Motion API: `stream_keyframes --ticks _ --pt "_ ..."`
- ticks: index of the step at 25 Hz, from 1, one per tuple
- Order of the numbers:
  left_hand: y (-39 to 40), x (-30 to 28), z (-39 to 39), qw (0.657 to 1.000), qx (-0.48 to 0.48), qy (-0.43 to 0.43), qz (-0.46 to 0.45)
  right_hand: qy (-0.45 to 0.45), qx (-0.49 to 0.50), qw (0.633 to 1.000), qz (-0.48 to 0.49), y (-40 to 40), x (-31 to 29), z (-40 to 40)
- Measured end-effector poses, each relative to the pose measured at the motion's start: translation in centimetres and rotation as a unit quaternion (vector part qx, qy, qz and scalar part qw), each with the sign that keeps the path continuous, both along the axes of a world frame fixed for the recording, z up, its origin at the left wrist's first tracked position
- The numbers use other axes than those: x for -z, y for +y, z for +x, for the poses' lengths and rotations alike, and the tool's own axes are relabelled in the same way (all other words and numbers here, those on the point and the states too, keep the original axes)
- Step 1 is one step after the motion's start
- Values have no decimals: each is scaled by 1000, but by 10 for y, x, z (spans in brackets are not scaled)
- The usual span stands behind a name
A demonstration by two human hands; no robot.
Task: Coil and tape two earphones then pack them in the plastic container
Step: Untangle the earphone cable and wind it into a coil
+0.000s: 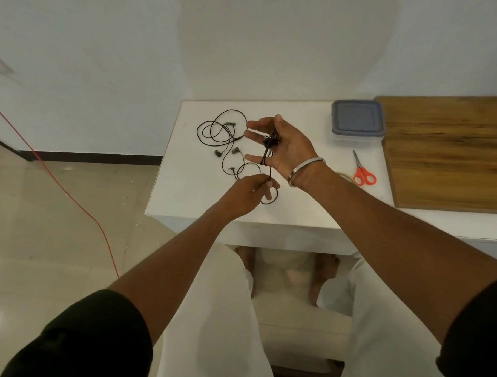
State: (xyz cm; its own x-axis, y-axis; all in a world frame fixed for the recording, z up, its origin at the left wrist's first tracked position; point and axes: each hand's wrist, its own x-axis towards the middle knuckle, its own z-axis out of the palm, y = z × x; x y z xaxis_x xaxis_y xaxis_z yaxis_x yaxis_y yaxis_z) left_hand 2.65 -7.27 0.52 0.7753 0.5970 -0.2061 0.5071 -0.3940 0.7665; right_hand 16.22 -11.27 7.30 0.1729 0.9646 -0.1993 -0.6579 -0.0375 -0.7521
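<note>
The right hand (282, 147) is open, cord (266, 156) looped on its fingers. The left hand (250, 192) pinches the cord.

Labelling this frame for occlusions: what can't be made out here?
- Roll of tape: head view, mostly hidden behind the right forearm; only an arc shows.
- Blue-lidded clear plastic container: contents unreadable through the closed lid.
- Black earphone cable on the right hand: number of wraps too small to count.
- Wooden board: cut off by the right edge.

Black earphones (225, 135) (orange-handled scissors (363, 172))
</note>
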Motion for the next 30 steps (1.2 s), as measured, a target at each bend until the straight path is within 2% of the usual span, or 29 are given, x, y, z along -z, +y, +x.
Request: stream_keyframes --ticks 4,8,13,15,18,23,27,30 --pt "-4 -3 -2 1000 -7 -2 -14 -123 2 992 -28 -2 0 12" --pt "0 -9 -6 1000 -6 -11 7 -268 -5 961 -68 -8 6 18" --pt "1 -18 -8 1000 15 -7 7 -346 2 936 -73 -10 21 18" --pt "0 -23 -7 1000 22 -1 8 -433 -2 899 -61 -10 26 18" --pt "3 -26 -8 1000 21 4 20 -578 -64 812 -47 -13 33 19" --pt "15 -26 -11 998 -14 7 57 -701 -181 688 -57 -16 50 28" --pt "23 -27 -12 996 -14 9 86 -752 -205 625 -46 -20 54 26" --pt "26 -29 -13 995 -12 -8 96 -752 -232 614 -70 -19 58 26"
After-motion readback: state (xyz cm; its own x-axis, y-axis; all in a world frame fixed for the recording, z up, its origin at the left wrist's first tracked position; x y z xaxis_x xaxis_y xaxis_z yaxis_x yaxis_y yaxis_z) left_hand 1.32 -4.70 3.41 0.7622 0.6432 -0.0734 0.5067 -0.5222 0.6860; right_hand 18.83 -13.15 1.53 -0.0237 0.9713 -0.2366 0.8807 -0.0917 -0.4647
